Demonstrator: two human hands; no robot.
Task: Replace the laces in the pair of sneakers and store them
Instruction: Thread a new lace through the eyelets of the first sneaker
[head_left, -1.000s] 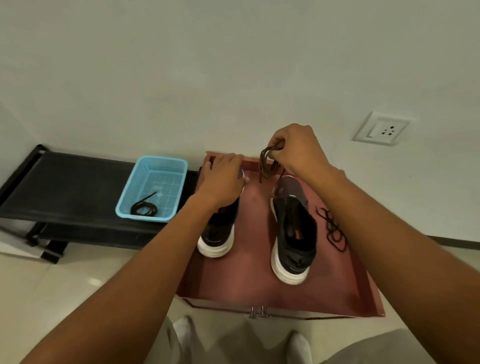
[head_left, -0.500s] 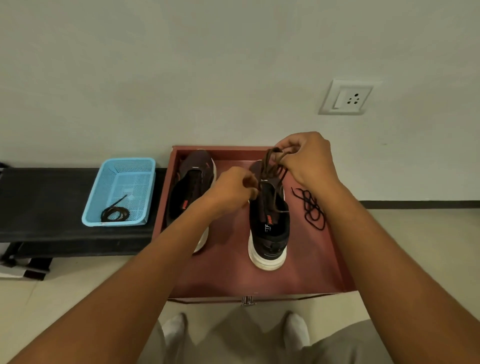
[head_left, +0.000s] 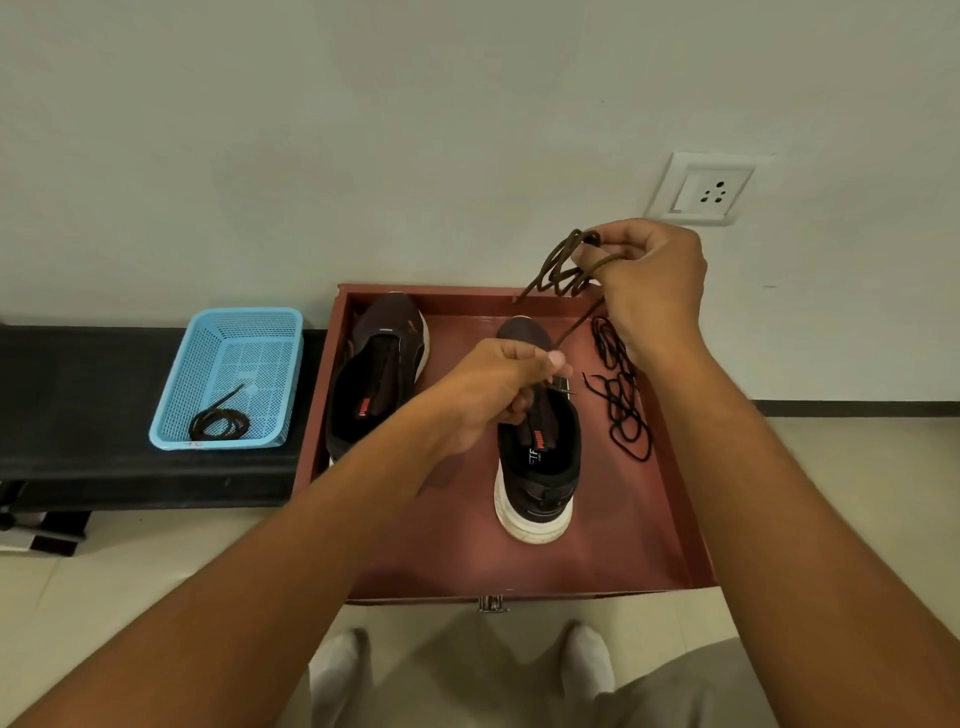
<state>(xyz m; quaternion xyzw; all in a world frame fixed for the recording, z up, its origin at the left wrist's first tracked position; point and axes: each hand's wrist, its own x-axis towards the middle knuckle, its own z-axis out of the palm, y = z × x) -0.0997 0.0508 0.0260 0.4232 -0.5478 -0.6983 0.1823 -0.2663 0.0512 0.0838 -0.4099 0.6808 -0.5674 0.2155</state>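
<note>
Two dark sneakers with white soles stand in a red-brown drawer (head_left: 670, 499). The left sneaker (head_left: 376, 374) lies by the drawer's left wall and shows no lace. The right sneaker (head_left: 537, 462) stands in the middle. My left hand (head_left: 493, 389) grips the front of that shoe's opening and pinches a brown lace (head_left: 563, 270) there. My right hand (head_left: 644, 280) holds the bundled rest of this lace up above the drawer's back rim, so one strand runs taut between the hands. A loose black lace (head_left: 621, 400) lies on the drawer floor to the right.
A light blue plastic basket (head_left: 228, 332) with a coiled dark lace (head_left: 218, 423) sits on a low black bench (head_left: 78, 395) left of the drawer. A wall socket (head_left: 706, 189) is on the wall behind. My socked feet (head_left: 337, 670) stand below the drawer front.
My right hand has lifted the bundled brown lace higher and to the right, stretching a strand. My left hand stays at the right sneaker, gripping its front opening.
</note>
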